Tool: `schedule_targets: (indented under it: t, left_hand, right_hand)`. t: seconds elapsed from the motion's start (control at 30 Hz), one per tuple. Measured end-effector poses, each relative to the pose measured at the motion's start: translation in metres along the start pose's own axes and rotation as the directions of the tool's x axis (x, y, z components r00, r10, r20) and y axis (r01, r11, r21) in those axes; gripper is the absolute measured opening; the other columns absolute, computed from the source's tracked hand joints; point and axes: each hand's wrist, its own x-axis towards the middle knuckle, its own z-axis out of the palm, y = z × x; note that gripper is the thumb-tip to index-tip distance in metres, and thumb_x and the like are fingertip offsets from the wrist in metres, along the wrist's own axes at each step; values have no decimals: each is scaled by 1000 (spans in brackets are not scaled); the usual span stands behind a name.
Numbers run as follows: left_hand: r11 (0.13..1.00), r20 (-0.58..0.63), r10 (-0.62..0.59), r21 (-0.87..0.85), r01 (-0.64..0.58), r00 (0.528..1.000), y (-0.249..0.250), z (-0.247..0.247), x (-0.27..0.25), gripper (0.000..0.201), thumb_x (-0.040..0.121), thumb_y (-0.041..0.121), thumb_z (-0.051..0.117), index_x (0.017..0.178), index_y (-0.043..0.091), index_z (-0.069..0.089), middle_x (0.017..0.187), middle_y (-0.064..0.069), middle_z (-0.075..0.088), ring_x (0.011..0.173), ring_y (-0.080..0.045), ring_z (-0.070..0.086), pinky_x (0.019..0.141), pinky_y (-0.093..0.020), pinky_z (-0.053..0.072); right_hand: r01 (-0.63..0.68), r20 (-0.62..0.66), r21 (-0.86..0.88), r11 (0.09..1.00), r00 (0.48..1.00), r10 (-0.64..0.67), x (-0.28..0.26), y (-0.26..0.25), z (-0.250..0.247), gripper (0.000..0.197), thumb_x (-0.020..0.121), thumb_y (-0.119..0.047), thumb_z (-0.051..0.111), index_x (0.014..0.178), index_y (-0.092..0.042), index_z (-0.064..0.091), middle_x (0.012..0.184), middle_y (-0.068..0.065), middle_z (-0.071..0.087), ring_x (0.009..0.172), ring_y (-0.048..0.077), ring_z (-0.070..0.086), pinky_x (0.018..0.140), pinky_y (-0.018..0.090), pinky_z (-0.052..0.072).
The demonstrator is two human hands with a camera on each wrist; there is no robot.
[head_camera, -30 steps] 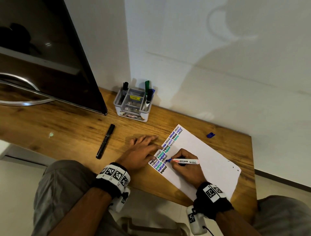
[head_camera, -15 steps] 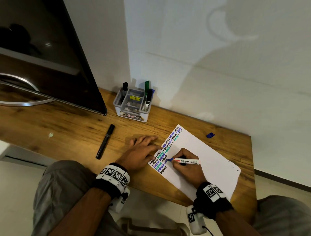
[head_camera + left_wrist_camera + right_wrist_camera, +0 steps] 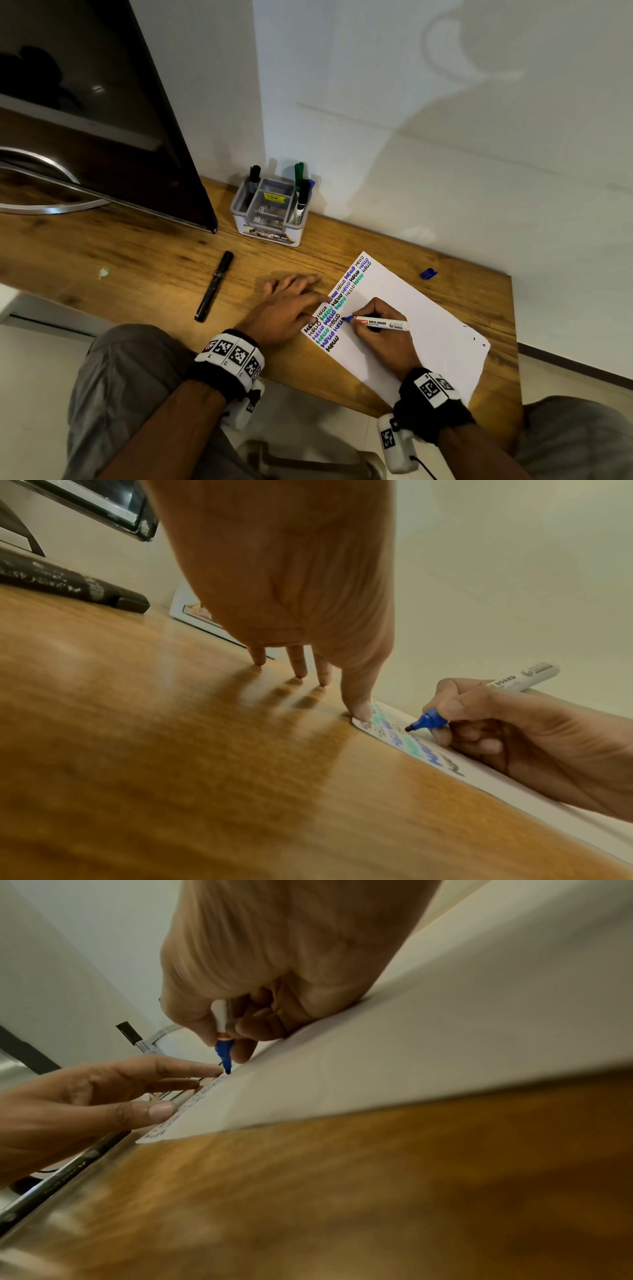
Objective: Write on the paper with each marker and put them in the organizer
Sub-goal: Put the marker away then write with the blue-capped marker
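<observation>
Desk: wooden desk [image 3: 144, 260] against white wall.
Right hand [image 3: 383, 337]: grips blue marker [image 3: 378, 322], tip on paper [image 3: 411, 329].
Left hand [image 3: 291, 308]: flat, fingers extended, steadying paper's edge.

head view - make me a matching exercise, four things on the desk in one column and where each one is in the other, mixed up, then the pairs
Things:
1. blue marker
2. black marker
3. blue cap
4. green marker

Places:
A. standing in the organizer
B. lying on the desk left of the left hand
C. gripped by the right hand
D. on the desk beyond the paper

Pairs: 1-C, 2-B, 3-D, 4-A
</observation>
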Motion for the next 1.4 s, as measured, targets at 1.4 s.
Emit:
schedule_targets:
  t: [1.4]
  left_hand:
    - [998,-80,31,-47,-35,996,-3,0,-2,45,97,38,50,142,38,40,159,13,22,146,-16,15,110,-52,21]
  right_hand:
    - [14,-299,-172,985,952,-66,70,24,-91,29,85,3,71,103,-16,61,83,7,72,78,7,72,70,19,53]
